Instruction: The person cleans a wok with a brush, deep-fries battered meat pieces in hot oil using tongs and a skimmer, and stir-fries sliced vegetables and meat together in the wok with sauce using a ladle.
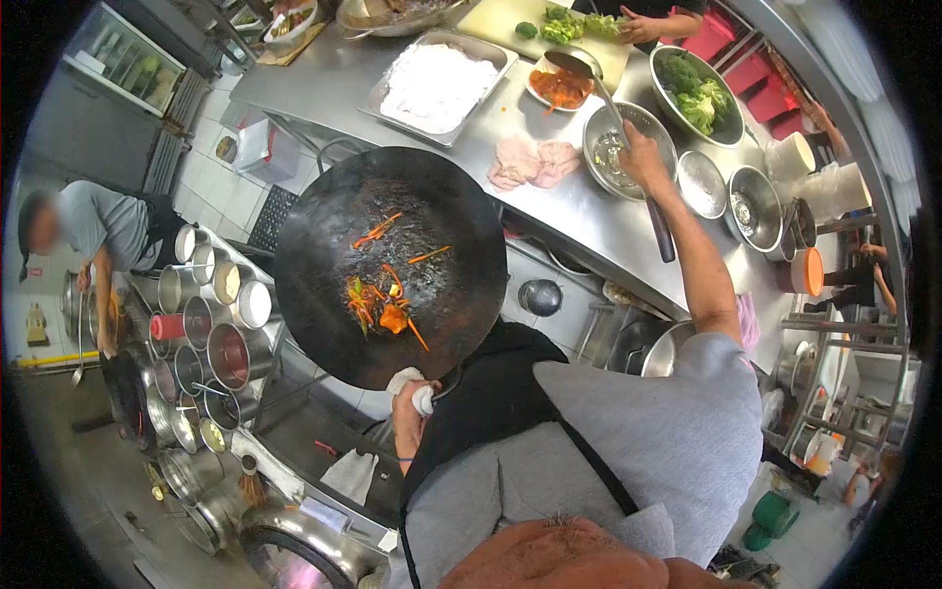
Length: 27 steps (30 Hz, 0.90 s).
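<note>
My left hand [407,420] is closed round a folded white cloth [422,401] at the near rim of a large black wok [324,285]. The wok is held up between the stove side and the steel table. Inside it lie a few orange and green vegetable strips and an orange piece [394,317] of food. My right hand [643,157] grips a long-handled ladle [610,98], its bowl over a white dish of orange-sauced food [561,88]. Beneath my right hand is a steel bowl [599,162] with a little residue in it.
On the steel table [628,231] are a tray of white contents [437,83], a crumpled pinkish cloth [535,162] and a basin of broccoli [702,93]. Another person's hand [643,27] is at the green cutting board [491,27]. Several pots [231,353] stand left, near a co-worker [108,226].
</note>
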{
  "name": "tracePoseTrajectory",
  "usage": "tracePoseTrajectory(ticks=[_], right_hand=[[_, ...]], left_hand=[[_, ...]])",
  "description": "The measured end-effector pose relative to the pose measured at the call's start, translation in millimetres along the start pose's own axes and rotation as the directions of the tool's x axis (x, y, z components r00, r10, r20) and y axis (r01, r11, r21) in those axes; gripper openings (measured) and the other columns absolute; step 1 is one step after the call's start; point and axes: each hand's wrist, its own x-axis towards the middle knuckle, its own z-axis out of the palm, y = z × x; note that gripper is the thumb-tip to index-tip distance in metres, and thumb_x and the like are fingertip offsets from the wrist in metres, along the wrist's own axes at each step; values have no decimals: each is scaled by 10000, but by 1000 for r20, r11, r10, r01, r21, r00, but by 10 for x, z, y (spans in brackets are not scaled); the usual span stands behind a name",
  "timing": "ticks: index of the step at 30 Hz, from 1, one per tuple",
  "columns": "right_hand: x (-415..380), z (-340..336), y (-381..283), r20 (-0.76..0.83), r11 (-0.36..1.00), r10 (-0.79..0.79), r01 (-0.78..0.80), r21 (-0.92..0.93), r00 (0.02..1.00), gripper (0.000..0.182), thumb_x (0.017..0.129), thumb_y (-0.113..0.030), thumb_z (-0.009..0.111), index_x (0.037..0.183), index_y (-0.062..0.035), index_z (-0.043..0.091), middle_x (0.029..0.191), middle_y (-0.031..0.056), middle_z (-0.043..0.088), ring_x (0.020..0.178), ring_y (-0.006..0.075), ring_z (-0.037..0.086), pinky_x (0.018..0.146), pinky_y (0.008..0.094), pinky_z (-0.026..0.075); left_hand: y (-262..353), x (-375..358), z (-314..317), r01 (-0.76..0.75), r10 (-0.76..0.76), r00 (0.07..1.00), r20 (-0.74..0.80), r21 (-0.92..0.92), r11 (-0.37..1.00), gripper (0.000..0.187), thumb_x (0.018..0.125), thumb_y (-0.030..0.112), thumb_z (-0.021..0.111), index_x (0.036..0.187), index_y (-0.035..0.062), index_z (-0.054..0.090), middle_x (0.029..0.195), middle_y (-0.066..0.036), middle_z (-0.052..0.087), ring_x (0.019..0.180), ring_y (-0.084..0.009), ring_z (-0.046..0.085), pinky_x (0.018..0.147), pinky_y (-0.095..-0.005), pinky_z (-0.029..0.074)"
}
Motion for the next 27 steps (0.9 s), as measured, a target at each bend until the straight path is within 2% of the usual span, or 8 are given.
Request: tracePoseTrajectory(ticks=[5, 8, 18, 19, 22, 23, 24, 27], right_hand=[[73, -148, -59, 57, 990, -121, 116, 77, 991, 565, 800, -67, 562, 1351, -7, 453, 1010, 346, 631, 988, 487, 620, 917, 533, 486], [60, -110, -144, -16, 988, -117, 118, 101, 993, 558, 801, -72, 553, 1347, -5, 461, 1016, 332, 636, 1010, 474, 615, 916, 524, 484], [-163, -113, -250, -1, 952, -16, 16, 307, 1000, 573, 826, -118, 579, 1375, 14, 481, 1239, 263, 614, 1110, 373, 619, 977, 405, 458], [-224, -64, -347, -171, 942, -52, 106, 320, 984, 559, 876, -136, 577, 1400, 18, 455, 1049, 203, 684, 820, 281, 670, 770, 375, 539], [-610, -438, -658, 105, 723, 176, -201, 661, 979, 487, 915, -152, 578, 1366, 2, 479, 841, 123, 646, 531, 160, 588, 469, 344, 491], [-773, -570, -830, 137, 623, 135, -191, 759, 981, 460, 933, -141, 567, 1363, -9, 469, 781, 64, 571, 460, 104, 493, 395, 291, 415], [-933, -666, -996, 176, 508, 85, -195, 839, 981, 434, 950, -130, 556, 1359, -21, 460, 720, 6, 496, 389, 48, 398, 322, 238, 339], [-1437, -797, -1506, 343, 221, -63, -323, 920, 937, 433, 956, -111, 547, 1359, -18, 421, 675, -16, 414, 371, 41, 356, 293, 192, 322]], left_hand=[[-81, 13, -20, 115, -115, 993, 10, -157, 981, 228, 820, 181, 592, 845, -40, 639, 782, -161, 683, 703, -247, 668, 654, -324, 524], [-120, 6, -21, 132, -139, 990, -19, -208, 969, 214, 826, 173, 580, 839, -33, 638, 778, -158, 680, 708, -249, 670, 656, -325, 528], [-218, -121, -160, 19, -17, 1000, 12, -164, 986, 220, 867, 180, 549, 827, -24, 618, 780, -143, 656, 749, -260, 666, 722, -357, 536], [-196, -136, -190, 17, -12, 999, 31, -153, 988, 225, 871, 186, 551, 830, -25, 618, 780, -142, 654, 750, -261, 666, 721, -357, 536], [-192, -176, -238, 88, -95, 995, -25, -189, 978, 201, 876, 185, 571, 838, -5, 625, 793, -121, 656, 749, -238, 667, 708, -347, 537], [-225, -170, -291, 90, -107, 992, -63, -233, 968, 185, 874, 178, 576, 836, 5, 628, 794, -112, 656, 746, -227, 668, 702, -343, 538], [-279, -103, -404, 63, -59, 998, 24, -233, 970, 150, 864, 161, 588, 849, 18, 633, 798, -97, 659, 746, -208, 671, 697, -335, 542], [-375, 5, -532, 38, -28, 999, 34, -307, 951, 145, 881, 157, 588, 868, 19, 634, 794, -101, 662, 723, -193, 667, 663, -316, 545]])
